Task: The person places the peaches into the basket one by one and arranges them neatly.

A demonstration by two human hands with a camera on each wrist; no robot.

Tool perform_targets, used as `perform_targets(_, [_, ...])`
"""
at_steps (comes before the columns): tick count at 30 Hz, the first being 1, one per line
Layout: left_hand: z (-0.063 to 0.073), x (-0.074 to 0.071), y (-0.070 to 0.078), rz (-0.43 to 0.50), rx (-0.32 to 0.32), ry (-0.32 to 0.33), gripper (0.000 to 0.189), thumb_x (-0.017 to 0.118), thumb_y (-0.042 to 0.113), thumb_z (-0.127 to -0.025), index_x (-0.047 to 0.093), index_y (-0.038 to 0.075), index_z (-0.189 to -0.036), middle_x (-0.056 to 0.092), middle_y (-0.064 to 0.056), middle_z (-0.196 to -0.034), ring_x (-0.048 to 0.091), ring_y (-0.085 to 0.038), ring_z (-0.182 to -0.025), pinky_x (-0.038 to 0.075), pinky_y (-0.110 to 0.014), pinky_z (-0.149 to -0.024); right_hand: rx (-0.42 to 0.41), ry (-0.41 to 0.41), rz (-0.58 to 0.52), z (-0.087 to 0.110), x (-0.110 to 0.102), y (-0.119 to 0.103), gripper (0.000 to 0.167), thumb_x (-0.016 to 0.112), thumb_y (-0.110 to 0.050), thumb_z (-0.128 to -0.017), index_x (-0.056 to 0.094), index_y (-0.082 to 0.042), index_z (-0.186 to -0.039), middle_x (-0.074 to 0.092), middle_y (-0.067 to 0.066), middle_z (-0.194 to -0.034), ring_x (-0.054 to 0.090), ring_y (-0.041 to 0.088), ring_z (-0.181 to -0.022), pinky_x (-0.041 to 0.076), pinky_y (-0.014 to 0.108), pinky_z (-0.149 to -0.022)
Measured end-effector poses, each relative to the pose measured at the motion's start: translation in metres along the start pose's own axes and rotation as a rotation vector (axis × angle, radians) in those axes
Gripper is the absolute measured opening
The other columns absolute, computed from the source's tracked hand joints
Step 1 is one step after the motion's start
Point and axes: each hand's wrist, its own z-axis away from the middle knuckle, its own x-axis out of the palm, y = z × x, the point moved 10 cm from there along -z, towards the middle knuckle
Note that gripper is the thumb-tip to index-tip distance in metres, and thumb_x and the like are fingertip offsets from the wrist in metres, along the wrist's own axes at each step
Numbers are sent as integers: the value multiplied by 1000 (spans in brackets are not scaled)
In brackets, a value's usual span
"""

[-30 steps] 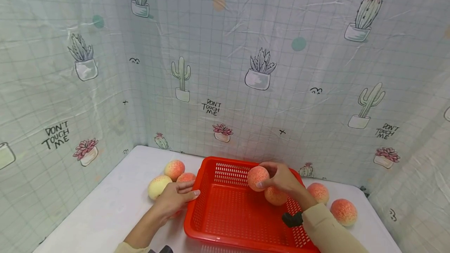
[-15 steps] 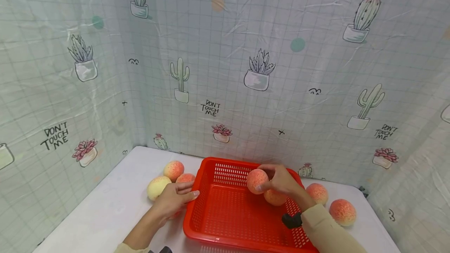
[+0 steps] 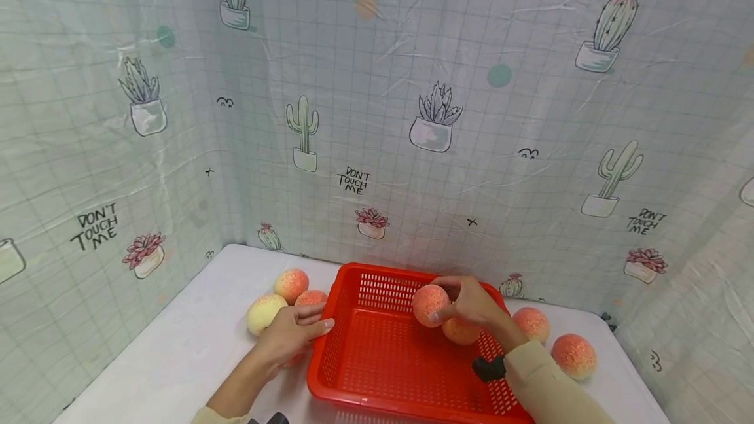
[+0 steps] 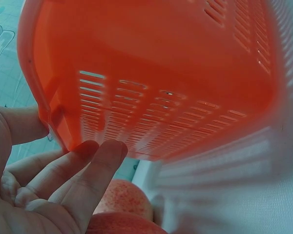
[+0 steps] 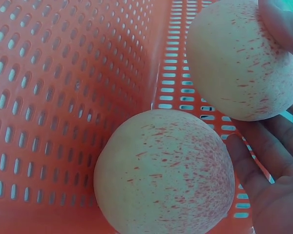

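Observation:
A red plastic basket (image 3: 389, 358) with slotted walls sits in the middle of the white table. At its left rim, my left hand (image 3: 287, 334) grips the edge; in the left wrist view the thumb hooks the rim while the fingers (image 4: 95, 168) lie along the basket's outer wall (image 4: 146, 53). Over the basket's back right part, my right hand (image 3: 471, 304) holds a peach (image 3: 430, 305) between thumb and fingers. Another peach (image 3: 462, 332) lies on the basket floor below it, partly hidden by the hand in the head view but plain in the right wrist view (image 5: 163, 175).
Left of the basket lie a pale yellow peach (image 3: 265, 315), a reddish peach (image 3: 291, 286) and one half hidden behind the left hand (image 3: 311, 298). Two more peaches, a nearer one (image 3: 574, 356) and a farther one (image 3: 531, 324), rest on the right. A cactus-print curtain (image 3: 377, 116) closes the back and sides.
The peach in my right hand has sunk very slightly. Both hands otherwise keep their places and their holds, and the basket stays put.

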Motion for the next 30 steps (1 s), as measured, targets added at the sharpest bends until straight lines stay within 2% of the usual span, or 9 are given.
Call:
perform_targets(7, [1,-1,1,-3,0,12,65,81,21,-92,56,-5,-146,66,-27,-138,76,-28,-108,66,-45,-85,-33,-11,22,0,-2,-2,54,93,-19,-75,73,-8,-124,77,10,-116,70,18,-97,61,30,-88])
perform_targets(14, [-1,-2,2,-11,5,23,65,81,20,-91,56,-7,-144,67,-28,-135,77,-30,-108,66,-44,-85,-25,-13,49,-1,-1,-4,54,94,-23,-75,74,-12,-124,77,7,-116,69,19,-97,60,35,-89])
perform_targets(20, [-1,-2,1,-4,-1,20,64,81,20,-92,56,-5,-145,67,-27,-136,77,-29,-108,66,-44,-85,-33,-9,97,-2,0,-2,53,94,-28,-73,75,-16,-121,77,3,-114,68,17,-97,60,35,-90])
perform_targets(30, [-1,-1,-1,-13,-7,15,64,80,23,-92,57,-3,-146,70,-25,-133,77,-26,-105,66,-42,-84,9,-2,173,0,3,3,60,95,-31,-71,75,-18,-126,76,0,-116,67,16,-99,60,40,-91])
